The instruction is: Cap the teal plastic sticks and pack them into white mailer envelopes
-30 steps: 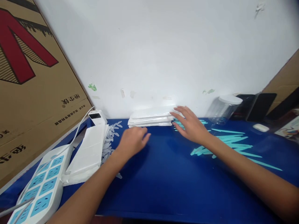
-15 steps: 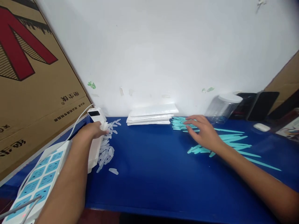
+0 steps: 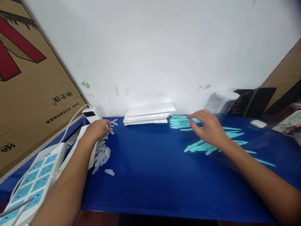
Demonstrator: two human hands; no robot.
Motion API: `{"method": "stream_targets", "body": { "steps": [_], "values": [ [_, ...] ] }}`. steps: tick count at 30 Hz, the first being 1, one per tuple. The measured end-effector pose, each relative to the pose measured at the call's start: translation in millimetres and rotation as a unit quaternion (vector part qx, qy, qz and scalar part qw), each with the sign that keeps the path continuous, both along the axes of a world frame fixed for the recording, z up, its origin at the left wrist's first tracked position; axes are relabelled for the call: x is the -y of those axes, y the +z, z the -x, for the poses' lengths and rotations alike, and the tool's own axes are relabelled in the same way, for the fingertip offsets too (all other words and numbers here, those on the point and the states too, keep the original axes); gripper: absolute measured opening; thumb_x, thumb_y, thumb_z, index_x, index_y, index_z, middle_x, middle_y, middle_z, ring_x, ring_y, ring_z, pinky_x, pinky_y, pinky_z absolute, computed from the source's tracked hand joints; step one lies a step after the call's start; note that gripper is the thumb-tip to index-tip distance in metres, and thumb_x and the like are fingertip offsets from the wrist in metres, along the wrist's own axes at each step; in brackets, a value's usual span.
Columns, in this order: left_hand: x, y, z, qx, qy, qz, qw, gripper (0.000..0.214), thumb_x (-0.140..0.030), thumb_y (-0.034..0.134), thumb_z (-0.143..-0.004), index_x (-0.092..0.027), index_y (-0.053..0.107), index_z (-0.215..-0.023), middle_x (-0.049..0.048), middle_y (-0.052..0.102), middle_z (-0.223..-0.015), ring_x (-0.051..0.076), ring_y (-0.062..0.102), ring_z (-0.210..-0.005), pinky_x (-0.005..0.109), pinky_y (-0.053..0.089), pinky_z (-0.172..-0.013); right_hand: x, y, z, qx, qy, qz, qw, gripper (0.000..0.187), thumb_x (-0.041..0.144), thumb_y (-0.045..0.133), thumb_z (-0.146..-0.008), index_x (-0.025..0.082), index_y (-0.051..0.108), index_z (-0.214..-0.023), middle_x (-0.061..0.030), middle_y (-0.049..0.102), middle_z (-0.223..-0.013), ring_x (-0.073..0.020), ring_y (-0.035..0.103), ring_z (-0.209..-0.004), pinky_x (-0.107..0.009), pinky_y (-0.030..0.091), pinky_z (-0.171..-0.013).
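My left hand point(image 3: 97, 129) rests on the far end of a heap of small clear plastic pieces point(image 3: 101, 154) beside a white stack of packets point(image 3: 85, 147); its fingers curl down onto the pieces, and what they pinch is hidden. My right hand point(image 3: 208, 128) hovers over the scattered turquoise sticks point(image 3: 213, 143), fingers bent and reaching toward a tidy bundle of the same sticks point(image 3: 179, 122). A white stack of flat bags point(image 3: 148, 113) lies against the wall between both hands. All of this sits on a blue table point(image 3: 152, 169).
A white power strip point(image 3: 30, 182) with a cable lies at the left edge, under a leaning cardboard box point(image 3: 28, 81). A clear jar point(image 3: 221, 103), dark phones point(image 3: 256, 102) and a white earbud case point(image 3: 258, 123) stand at the back right.
My left hand swung from the table's middle to the clear pieces at the left. My right hand left the white bags and moved over the turquoise sticks.
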State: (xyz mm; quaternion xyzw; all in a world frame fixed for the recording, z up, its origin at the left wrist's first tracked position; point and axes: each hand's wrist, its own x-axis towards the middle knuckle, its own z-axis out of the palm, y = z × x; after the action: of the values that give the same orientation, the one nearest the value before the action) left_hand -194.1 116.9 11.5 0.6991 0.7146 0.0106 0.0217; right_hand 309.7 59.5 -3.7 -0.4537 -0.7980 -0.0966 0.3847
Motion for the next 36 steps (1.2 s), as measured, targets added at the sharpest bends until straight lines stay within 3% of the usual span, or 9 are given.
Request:
{"method": "stream_targets", "body": {
  "steps": [6,13,19,22,25,31,36],
  "values": [
    [-3.3,-2.7,-2.2,0.048,-0.026,0.041,0.998,0.019,-0.043,0.071,-0.073,-0.026,0.073,-0.081,0.0025,0.075,-0.076,0.025,0.069,-0.072,0.030,0.042,-0.062,-24.3,-9.3,-42.0,0.081,-0.098,0.078,0.989,0.029,0.029,0.054,-0.097,0.019,0.081,-0.103,-0.0141,0.080,-0.098,-0.0372,0.067,-0.099,-0.052,0.053,-0.088],
    [1.4,-1.1,-7.2,0.093,-0.080,0.064,0.990,0.030,-0.054,0.070,-0.076,-0.024,0.069,-0.079,0.0063,0.074,-0.081,0.027,0.068,-0.074,0.033,0.045,-0.066,-24.3,-14.1,-51.3,0.127,-0.014,0.219,0.967,0.016,0.036,0.068,-0.089,0.025,0.079,-0.088,-0.0072,0.079,-0.091,-0.0316,0.069,-0.095,-0.042,0.054,-0.080],
    [14.5,3.8,-33.8,0.153,-0.137,0.061,0.977,0.036,-0.056,0.058,-0.091,-0.024,0.068,-0.103,0.0045,0.073,-0.092,0.024,0.067,-0.082,0.032,0.049,-0.073,-28.0,-24.2,-52.5,0.120,0.001,0.254,0.960,0.014,0.037,0.067,-0.093,0.026,0.074,-0.088,-0.0077,0.077,-0.094,-0.0309,0.068,-0.098,-0.041,0.053,-0.081],
    [26.1,13.0,-58.5,0.234,-0.190,0.051,0.952,0.050,-0.063,0.057,-0.096,-0.024,0.069,-0.124,0.0032,0.070,-0.090,0.022,0.064,-0.079,0.032,0.049,-0.072,-31.7,-28.5,-57.8,0.112,-0.013,0.259,0.959,0.018,0.041,0.068,-0.093,0.025,0.074,-0.097,-0.0086,0.077,-0.097,-0.0307,0.069,-0.098,-0.040,0.054,-0.080],
    [36.4,15.9,-84.7,0.332,-0.233,0.058,0.912,0.052,-0.062,0.058,-0.099,-0.024,0.071,-0.132,0.0038,0.069,-0.093,0.020,0.062,-0.083,0.032,0.050,-0.077,-34.3,-29.7,-66.2,0.114,-0.034,0.264,0.957,0.025,0.047,0.069,-0.091,0.023,0.075,-0.091,-0.0101,0.076,-0.090,-0.0318,0.067,-0.092,-0.041,0.051,-0.075],
    [51.1,0.5,-124.0,0.528,-0.209,0.082,0.819,0.038,-0.051,0.078,-0.092,-0.018,0.074,-0.109,0.0084,0.079,-0.098,0.020,0.070,-0.088,0.032,0.055,-0.082,-33.5,-26.1,-68.0,0.116,-0.027,0.276,0.954,0.034,0.052,0.062,-0.092,0.024,0.071,-0.076,-0.0103,0.073,-0.083,-0.0307,0.064,-0.085,-0.040,0.049,-0.072],
    [61.0,-8.4,-143.0,0.597,-0.167,0.055,0.783,0.033,-0.047,0.084,-0.088,-0.016,0.075,-0.095,0.0118,0.084,-0.100,0.021,0.076,-0.090,0.032,0.057,-0.081,-14.9,-11.1,-34.0,0.074,0.000,0.273,0.959,0.030,0.049,0.050,-0.102,0.025,0.064,-0.091,-0.0097,0.074,-0.091,-0.0278,0.067,-0.086,-0.039,0.053,-0.073]
  ]
}}
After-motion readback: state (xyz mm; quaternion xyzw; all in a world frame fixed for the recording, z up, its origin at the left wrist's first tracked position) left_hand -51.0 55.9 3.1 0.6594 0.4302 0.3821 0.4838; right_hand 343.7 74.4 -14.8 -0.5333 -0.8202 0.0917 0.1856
